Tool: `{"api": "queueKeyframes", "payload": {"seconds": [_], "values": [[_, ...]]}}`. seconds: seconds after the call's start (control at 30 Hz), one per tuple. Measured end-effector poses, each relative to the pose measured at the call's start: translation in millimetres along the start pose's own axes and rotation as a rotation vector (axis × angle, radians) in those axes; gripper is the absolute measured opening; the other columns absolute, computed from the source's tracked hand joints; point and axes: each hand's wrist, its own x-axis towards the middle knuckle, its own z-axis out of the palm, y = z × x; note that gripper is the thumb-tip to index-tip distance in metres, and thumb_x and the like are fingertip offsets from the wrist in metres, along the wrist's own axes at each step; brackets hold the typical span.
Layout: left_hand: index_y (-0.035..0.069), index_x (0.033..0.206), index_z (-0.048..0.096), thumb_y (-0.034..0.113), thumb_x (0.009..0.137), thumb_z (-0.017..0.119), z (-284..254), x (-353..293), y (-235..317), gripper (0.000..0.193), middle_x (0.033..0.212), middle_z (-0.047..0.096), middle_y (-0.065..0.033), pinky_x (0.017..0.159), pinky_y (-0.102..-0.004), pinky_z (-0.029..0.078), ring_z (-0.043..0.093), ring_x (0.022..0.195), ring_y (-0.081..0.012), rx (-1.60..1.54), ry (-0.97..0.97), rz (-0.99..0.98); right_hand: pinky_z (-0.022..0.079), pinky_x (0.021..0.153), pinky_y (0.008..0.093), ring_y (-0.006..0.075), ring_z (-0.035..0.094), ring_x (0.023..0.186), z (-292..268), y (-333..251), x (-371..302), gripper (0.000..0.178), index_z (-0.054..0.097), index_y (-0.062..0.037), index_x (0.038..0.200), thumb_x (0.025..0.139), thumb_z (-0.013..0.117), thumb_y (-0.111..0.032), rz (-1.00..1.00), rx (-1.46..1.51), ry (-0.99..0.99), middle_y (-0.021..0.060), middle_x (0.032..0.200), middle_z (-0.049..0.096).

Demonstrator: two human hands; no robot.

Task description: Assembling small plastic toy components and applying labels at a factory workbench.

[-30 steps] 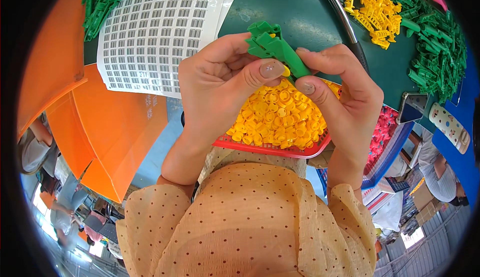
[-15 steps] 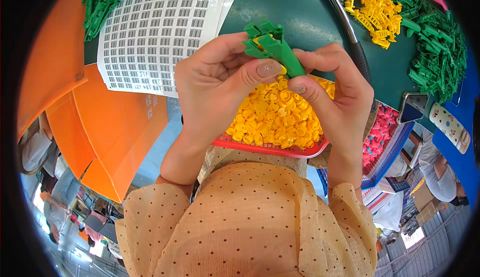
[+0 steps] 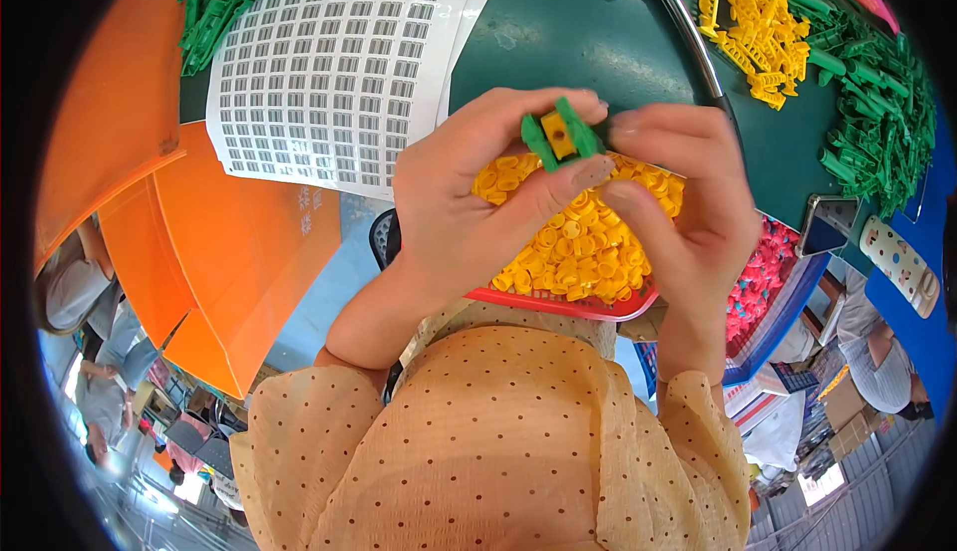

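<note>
Between thumb and fingers, my left hand (image 3: 488,192) grips a green plastic part (image 3: 563,136) with a yellow piece set inside it. The notched end of the part faces up toward me. Close to its right side is my right hand (image 3: 688,182), its fingertips slightly blurred; whether they touch the part or hold anything small cannot be made out. Beneath both hands stands a red basket (image 3: 588,306) heaped with small yellow ring-like caps (image 3: 573,247).
A hammer (image 3: 688,28) lies on the dark green table (image 3: 558,33), near yellow parts (image 3: 763,33) and piled green parts (image 3: 882,123). White label sheets (image 3: 329,73) and an orange box (image 3: 229,272) are at left. A phone (image 3: 829,224) and a blue crate of pink pieces (image 3: 763,287) are right.
The green part has turned from lying slantwise to showing its notched end, and has come slightly lower and to the right. My right hand's fingers have come off its lower end.
</note>
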Motion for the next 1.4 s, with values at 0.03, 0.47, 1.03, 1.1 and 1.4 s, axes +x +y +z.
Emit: {"api": "queueKeyframes", "payload": {"seconds": [0.03, 0.47, 1.03, 1.1, 1.4], "values": [[-0.007, 0.112, 0.057, -0.008, 0.077, 0.065, -2.4, 0.2, 0.9, 0.035, 0.1, 0.065, -0.0156, 0.084, -0.0316, 0.052, 0.064, 0.094, -0.0215, 0.118, -0.056, 0.03, 0.045, 0.073, 0.0309, 0.0242, 0.058, 0.087, -1.0, -3.7, 0.4, 0.035, 0.065, -0.0028, 0.096, 0.064, 0.078, -0.004, 0.0, 0.0, 0.001, 0.0105, 0.096, 0.063], [0.002, 0.092, 0.061, 0.001, 0.061, 0.074, 3.4, -0.7, -0.1, 0.033, 0.087, 0.064, -0.0098, 0.056, -0.0305, 0.05, 0.063, 0.07, -0.0255, 0.413, -0.064, 0.373, 0.047, 0.079, 0.0324, 0.0243, 0.058, 0.092, -9.3, -10.2, 5.6, 0.034, 0.07, -0.0014, 0.097, 0.075, 0.072, -0.027, -0.102, 0.013, -0.132, 0.0128, 0.097, 0.065], [0.002, 0.1, 0.064, 0.023, 0.077, 0.07, -10.6, 4.0, 5.6, 0.031, 0.09, 0.067, -0.0083, 0.068, -0.0311, 0.048, 0.062, 0.078, -0.0244, 0.543, -0.248, 0.422, 0.049, 0.071, 0.0305, 0.024, 0.06, 0.083, -6.2, -7.6, -8.9, 0.027, 0.065, 0.0001, 0.093, 0.068, 0.074, -0.001, -0.09, 0.027, -0.009, 0.0108, 0.09, 0.065], [0.002, 0.1, 0.064, 0.022, 0.077, 0.071, -10.0, 2.1, 5.8, 0.032, 0.091, 0.067, -0.008, 0.069, -0.0309, 0.048, 0.061, 0.078, -0.0242, 0.56, -0.241, 0.403, 0.05, 0.071, 0.0307, 0.0243, 0.06, 0.082, -5.2, -4.3, -9.7, 0.025, 0.065, 0.0006, 0.092, 0.069, 0.074, -0.001, -0.115, 0.014, 0.012, 0.0107, 0.089, 0.065], [0.003, 0.095, 0.064, 0.005, 0.067, 0.079, -14.9, -4.7, 0.7, 0.033, 0.085, 0.061, -0.0068, 0.065, -0.0255, 0.044, 0.056, 0.076, -0.0168, 0.311, -0.06, 0.218, 0.049, 0.078, 0.0294, 0.0218, 0.059, 0.091, -1.7, -4.1, -18.4, 0.028, 0.061, 0.0013, 0.101, 0.075, 0.071, -0.001, 0.098, 0.263, 0.134, 0.0151, 0.103, 0.058]]}}
